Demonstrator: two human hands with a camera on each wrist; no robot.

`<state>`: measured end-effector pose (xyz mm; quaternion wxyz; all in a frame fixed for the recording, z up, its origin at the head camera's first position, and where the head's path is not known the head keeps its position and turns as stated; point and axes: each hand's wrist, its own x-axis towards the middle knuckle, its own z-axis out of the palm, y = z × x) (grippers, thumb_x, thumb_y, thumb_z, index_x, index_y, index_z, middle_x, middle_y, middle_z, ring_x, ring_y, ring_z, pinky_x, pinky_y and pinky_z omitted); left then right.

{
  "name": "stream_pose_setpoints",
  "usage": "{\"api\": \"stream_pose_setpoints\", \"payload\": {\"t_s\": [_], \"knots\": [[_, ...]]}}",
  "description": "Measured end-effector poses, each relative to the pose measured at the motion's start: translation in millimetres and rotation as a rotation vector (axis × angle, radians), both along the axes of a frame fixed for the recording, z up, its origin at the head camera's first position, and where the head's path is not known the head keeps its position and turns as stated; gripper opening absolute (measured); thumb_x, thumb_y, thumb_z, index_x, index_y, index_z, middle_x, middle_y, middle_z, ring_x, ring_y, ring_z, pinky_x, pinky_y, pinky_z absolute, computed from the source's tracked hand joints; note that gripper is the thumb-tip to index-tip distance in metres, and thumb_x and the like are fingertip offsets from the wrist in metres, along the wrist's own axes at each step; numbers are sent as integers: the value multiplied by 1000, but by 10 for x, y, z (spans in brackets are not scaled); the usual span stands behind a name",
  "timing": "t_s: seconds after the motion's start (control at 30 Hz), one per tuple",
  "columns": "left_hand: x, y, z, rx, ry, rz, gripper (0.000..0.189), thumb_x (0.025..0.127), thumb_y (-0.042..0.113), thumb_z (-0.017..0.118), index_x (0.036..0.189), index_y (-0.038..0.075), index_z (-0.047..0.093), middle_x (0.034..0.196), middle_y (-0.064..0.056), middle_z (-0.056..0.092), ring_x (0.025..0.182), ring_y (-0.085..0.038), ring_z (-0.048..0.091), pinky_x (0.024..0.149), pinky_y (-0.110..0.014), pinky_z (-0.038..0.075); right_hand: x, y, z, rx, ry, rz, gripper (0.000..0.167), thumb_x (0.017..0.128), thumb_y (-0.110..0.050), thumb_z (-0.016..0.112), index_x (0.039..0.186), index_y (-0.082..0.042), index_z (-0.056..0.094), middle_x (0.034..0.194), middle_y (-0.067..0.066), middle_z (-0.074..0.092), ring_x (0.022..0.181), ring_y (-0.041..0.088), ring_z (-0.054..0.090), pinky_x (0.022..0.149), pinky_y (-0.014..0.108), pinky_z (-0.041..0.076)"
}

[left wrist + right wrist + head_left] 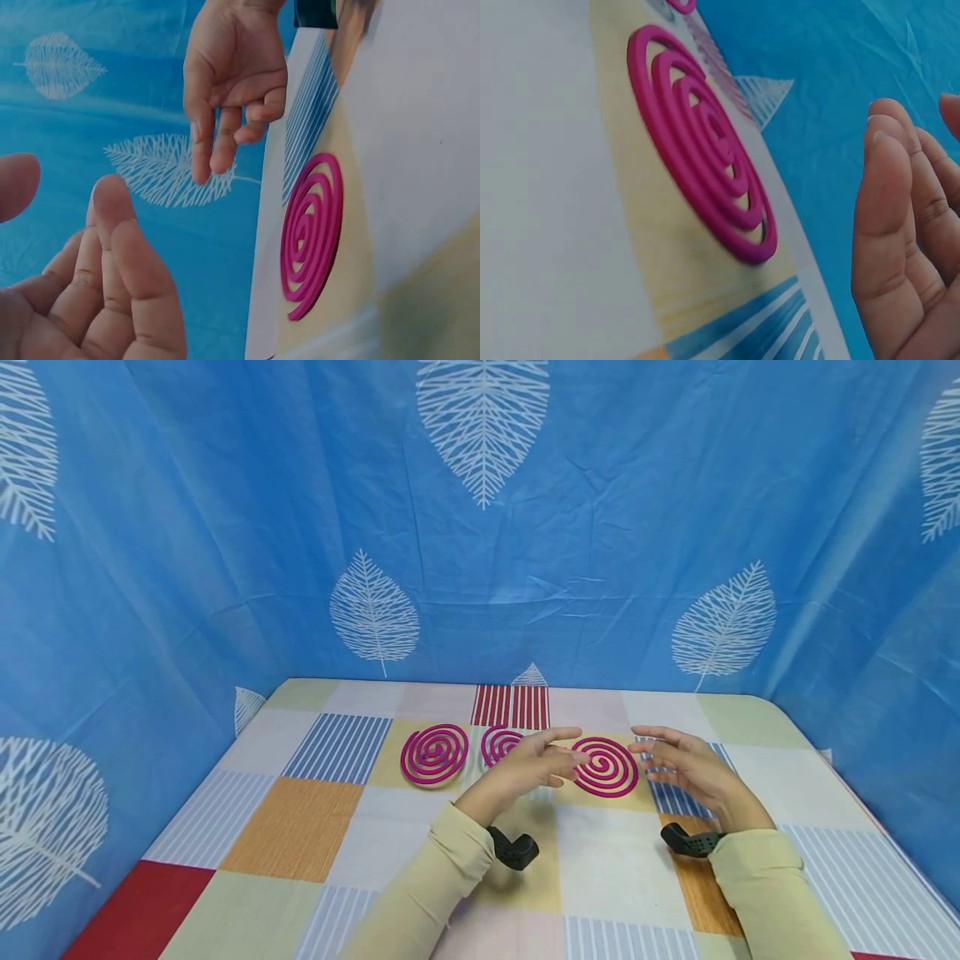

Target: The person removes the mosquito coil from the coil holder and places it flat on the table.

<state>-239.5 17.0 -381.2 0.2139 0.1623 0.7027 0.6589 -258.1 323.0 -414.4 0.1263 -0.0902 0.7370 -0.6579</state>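
Observation:
Three magenta spiral mosquito coils lie in a row on the patchwork tablecloth. My left hand (528, 766) hovers above the cloth and partly hides the middle coil (491, 745) in the head view. Its fingers are relaxed and point right, with nothing between them. The right coil (602, 765) lies flat between and beyond the two hands. Just right of it, my right hand (693, 772) hangs in the air, its fingers loosely bent towards the left hand and holding nothing. Farther left is the left coil (435, 754), apart from both hands; it looks slightly raised off the cloth.
The tablecloth (442, 835) has checked and striped patches and covers the table. Blue curtains (600, 527) with white leaf prints hang behind and at both sides. A black wrist device (517, 848) sits on the left wrist, and another device (690, 841) on the right.

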Motion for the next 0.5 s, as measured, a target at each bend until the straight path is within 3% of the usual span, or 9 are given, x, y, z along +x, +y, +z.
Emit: {"api": "stream_pose_setpoints", "payload": {"t_s": [0.1, 0.33, 0.5], "knots": [[10, -49, 37, -5, 39, 2, 55, 105, 19, 70, 157, 7, 55, 131, -16, 75, 116, -28, 71, 98, -37, 57, 19, -29, 44, -27, 34, 11, 29, 113, -13, 56, 135, -26, 69, 119, -6, 74, 100, 17, 72, 89, 30, 62], [27, -146, 91, 5, 182, 3, 51, 104, 14, 66, 153, 6, 59, 133, -16, 73, 112, -20, 71, 93, -34, 57, 65, -163, 153, -6, 110, -19, 31, 109, -7, 63, 136, -23, 68, 116, -4, 74, 108, 17, 73, 90, 29, 62], [38, -242, 112, 11, 244, 15, 48, 105, 14, 66, 153, 6, 60, 133, -15, 72, 113, -26, 71, 96, -35, 57, 93, -277, 214, 89, 186, -25, 43, 107, -7, 67, 149, 1, 58, 114, -5, 74, 105, 15, 73, 89, 27, 61]]}}
